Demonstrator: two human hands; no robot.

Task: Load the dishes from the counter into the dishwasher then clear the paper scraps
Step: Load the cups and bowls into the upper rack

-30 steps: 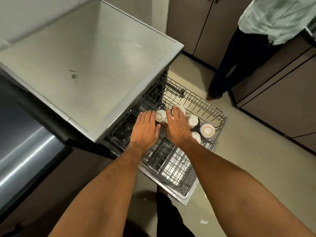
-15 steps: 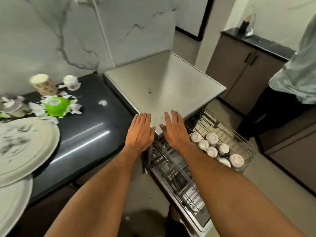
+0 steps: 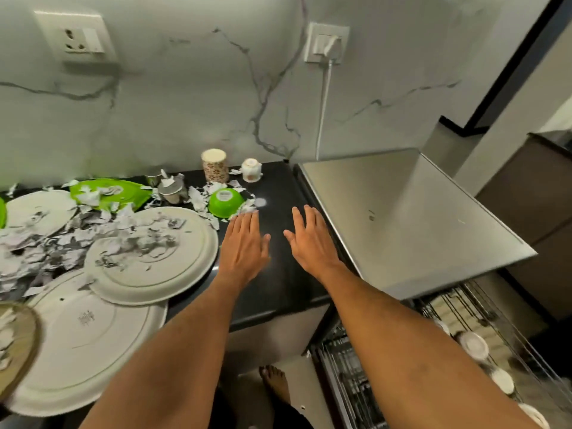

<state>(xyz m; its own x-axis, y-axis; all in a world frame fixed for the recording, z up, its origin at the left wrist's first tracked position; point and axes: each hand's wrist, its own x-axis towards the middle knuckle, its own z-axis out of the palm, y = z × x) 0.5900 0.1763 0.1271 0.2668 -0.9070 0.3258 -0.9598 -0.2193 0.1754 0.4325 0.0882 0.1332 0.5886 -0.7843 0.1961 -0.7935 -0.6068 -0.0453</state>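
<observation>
My left hand [image 3: 244, 243] and my right hand [image 3: 312, 243] hover flat and empty over the black counter [image 3: 278, 283], fingers straight. An upturned green bowl [image 3: 225, 202] lies just beyond my left fingertips. Large white plates [image 3: 161, 258] [image 3: 89, 339] lie upside down at the left, with paper scraps [image 3: 46, 243] strewn over and between them. A patterned cup [image 3: 214, 165] and a small white cup [image 3: 251, 170] stand by the wall. The dishwasher's pulled-out rack [image 3: 464, 335] at lower right holds several white cups.
The steel dishwasher top [image 3: 402, 218] adjoins the counter on the right. A green plate [image 3: 123, 190] and steel cups [image 3: 171, 190] sit at the back left. A plugged cord [image 3: 323, 103] runs down the marble wall. My bare foot [image 3: 275, 382] is on the floor below.
My view has swung from the dishwasher rack up and left to the counter. Both hands have left the rack and come over the black counter, still flat and empty.
</observation>
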